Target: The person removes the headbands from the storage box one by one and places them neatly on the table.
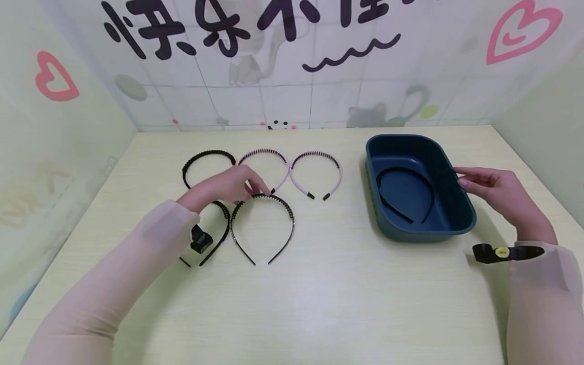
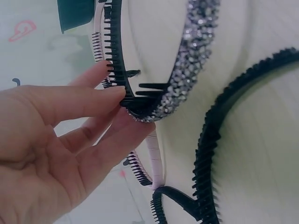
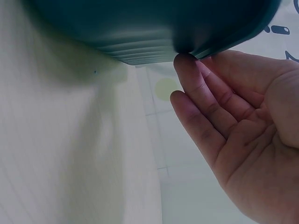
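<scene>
My left hand (image 1: pixel 234 183) pinches the top of a headband (image 1: pixel 292 215) between thumb and fingers. In the left wrist view, this headband (image 2: pixel 191 51) has a silvery glitter outside and black comb teeth inside. It lies with its ends toward me. On the right, my right hand (image 1: pixel 497 192) touches the side of a dark blue plastic bin (image 1: pixel 422 236) near its rim, its fingers fairly straight. The right wrist view shows the fingertips (image 3: pixel 186 63) against the bin's outer wall (image 3: pixel 140 32). A plain black headband (image 1: pixel 431 192) lies inside the bin.
Behind my left hand lie a black headband (image 1: pixel 184 170) and two pale lilac headbands (image 1: pixel 340 175) with dark teeth. Another black headband (image 1: pixel 218 246) lies partly under my left wrist. A printed backdrop (image 1: pixel 283 101) stands behind the light wooden table (image 1: pixel 319 304).
</scene>
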Demonstrator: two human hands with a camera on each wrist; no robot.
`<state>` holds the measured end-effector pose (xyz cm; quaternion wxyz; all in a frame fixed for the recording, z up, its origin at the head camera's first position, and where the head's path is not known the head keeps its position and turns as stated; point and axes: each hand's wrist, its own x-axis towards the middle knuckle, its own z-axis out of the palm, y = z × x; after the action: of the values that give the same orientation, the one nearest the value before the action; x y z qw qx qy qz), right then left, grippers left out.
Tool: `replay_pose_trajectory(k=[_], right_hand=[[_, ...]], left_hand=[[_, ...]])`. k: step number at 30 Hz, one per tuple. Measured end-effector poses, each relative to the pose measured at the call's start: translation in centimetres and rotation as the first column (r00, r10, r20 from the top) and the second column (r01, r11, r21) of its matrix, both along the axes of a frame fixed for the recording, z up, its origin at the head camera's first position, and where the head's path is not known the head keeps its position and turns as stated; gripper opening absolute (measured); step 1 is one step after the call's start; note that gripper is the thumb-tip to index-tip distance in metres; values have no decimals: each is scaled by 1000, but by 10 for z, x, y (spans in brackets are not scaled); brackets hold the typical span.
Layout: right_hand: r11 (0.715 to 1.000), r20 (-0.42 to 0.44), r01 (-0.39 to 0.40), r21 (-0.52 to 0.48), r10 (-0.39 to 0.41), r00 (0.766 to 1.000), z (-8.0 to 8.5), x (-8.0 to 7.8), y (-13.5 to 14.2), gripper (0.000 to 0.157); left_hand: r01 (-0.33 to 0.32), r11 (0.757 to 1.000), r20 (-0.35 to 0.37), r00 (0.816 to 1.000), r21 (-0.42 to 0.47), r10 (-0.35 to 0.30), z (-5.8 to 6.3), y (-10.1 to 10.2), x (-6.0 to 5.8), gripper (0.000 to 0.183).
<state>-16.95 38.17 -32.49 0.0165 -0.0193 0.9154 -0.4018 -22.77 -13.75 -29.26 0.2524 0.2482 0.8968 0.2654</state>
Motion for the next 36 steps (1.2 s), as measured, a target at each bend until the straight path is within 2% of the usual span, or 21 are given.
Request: replay_pose_trajectory(k=[8,15,36], right_hand=[[1000,5,0,2,0,1000,2,2,-2,50],[1000,4,0,-17,1,1000,1,2,-3,49],[1000,7,5,-6,-5,1000,2,2,-2,50]], left_hand=[[-43,999,32,999,2,43,-5,-2,2,46],[-49,999,36,998,9,48,-10,-3,2,40],[-35,997,-17,999,64,36,-22,-10,3,36]])
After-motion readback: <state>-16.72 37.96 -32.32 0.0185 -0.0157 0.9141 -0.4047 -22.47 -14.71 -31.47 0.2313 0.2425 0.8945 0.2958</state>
